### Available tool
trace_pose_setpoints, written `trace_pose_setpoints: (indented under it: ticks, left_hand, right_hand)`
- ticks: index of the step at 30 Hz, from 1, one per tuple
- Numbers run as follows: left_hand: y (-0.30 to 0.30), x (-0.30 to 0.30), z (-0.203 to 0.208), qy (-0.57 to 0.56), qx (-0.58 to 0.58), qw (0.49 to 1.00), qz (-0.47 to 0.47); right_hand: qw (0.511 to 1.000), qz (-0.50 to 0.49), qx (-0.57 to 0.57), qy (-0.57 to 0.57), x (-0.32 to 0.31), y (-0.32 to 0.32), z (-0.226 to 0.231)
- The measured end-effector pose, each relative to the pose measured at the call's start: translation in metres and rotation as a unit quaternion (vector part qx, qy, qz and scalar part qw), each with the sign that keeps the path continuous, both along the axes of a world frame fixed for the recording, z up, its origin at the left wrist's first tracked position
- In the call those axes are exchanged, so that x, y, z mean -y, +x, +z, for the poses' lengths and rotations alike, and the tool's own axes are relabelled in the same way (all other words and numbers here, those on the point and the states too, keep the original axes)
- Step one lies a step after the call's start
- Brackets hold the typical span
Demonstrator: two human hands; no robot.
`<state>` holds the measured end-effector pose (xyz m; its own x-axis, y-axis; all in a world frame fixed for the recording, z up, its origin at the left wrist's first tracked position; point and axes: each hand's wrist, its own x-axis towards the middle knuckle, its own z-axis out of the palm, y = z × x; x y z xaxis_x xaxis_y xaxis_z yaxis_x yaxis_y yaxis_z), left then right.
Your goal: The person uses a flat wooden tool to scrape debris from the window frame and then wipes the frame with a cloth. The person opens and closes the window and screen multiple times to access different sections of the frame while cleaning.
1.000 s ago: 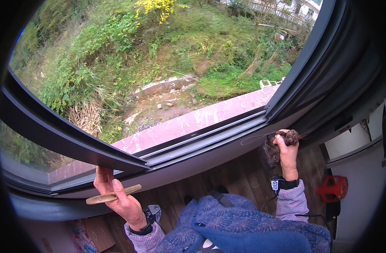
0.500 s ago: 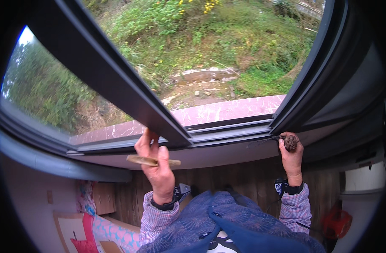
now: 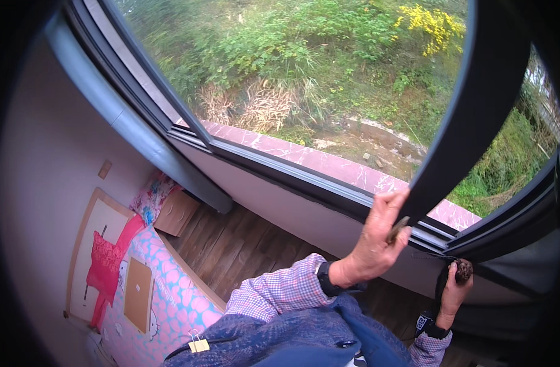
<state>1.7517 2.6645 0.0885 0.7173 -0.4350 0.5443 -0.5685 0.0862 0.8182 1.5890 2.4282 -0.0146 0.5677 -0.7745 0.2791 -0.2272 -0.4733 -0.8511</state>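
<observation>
My left hand (image 3: 378,241) has its fingers on the edge of the dark window sash (image 3: 463,116). Against its palm, under the thumb, it also grips a short tan-brown stick-like piece (image 3: 398,229), now partly hidden. My right hand (image 3: 456,296) is closed around a dark brown, rough-textured clump (image 3: 463,271), beside the lower right corner of the window frame. Thin dark strands stick out from the clump toward the sill. The sash stands a short gap away from the right side of the frame, above the grey metal track (image 3: 430,238).
Outside lie a pinkish stone ledge (image 3: 280,147) and a green slope. A padded blue-grey roll (image 3: 118,116) runs below the window at left. On the left stand a bed with a pink and blue cover (image 3: 188,306) and a small wooden cabinet (image 3: 177,214). Dark curtain fabric (image 3: 506,306) hangs at right.
The sash has slid right with my left hand on it, narrowing the gap at the right side of the frame. My view has swung left. My right hand still grips the brown clump.
</observation>
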Motion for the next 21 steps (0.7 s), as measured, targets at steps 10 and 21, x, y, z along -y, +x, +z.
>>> trace_pose_setpoints:
  ticks: [10,21]
  left_hand:
    - [-0.022,0.052,-0.023,-0.017,0.0,0.998,-0.068]
    - [-0.034,0.082,-0.025,0.004,0.026,0.99,-0.135]
  right_hand:
    - [0.998,-0.016,0.043,-0.038,0.012,-0.022,-0.007]
    - [0.997,0.009,0.073,0.037,0.013,-0.025,-0.012]
